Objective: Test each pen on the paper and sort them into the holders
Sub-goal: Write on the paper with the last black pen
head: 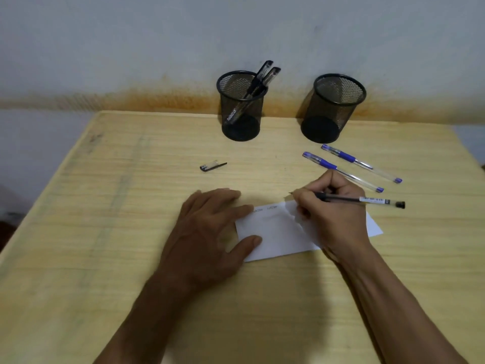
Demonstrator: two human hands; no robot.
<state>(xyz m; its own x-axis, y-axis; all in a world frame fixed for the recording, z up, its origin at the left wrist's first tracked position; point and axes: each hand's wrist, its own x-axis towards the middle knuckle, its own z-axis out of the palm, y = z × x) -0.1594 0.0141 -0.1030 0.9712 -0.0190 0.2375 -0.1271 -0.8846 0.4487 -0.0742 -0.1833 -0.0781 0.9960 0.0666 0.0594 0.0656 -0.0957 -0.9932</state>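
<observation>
One black pen [359, 199] lies in the grip of the right hand [333, 214], its fingers curled round the barrel near the tip, the uncapped point at the far edge of the single sheet of white paper [275, 232]. Two short scribbles [265, 208] mark the paper's far edge. The left hand [210, 229] lies flat with fingers spread, its thumb and forefinger pressing the sheet's left end to the wooden table [105, 232], holding nothing. One loose pen cap [212, 166] rests on the table beyond the left hand. Two blue pens [341, 170] lie side by side, capped, just beyond the right hand. Two black mesh holders stand by the wall: the left holder [241, 106] has two black pens [258, 80] leaning in it; the right holder [332, 109] shows none.
</observation>
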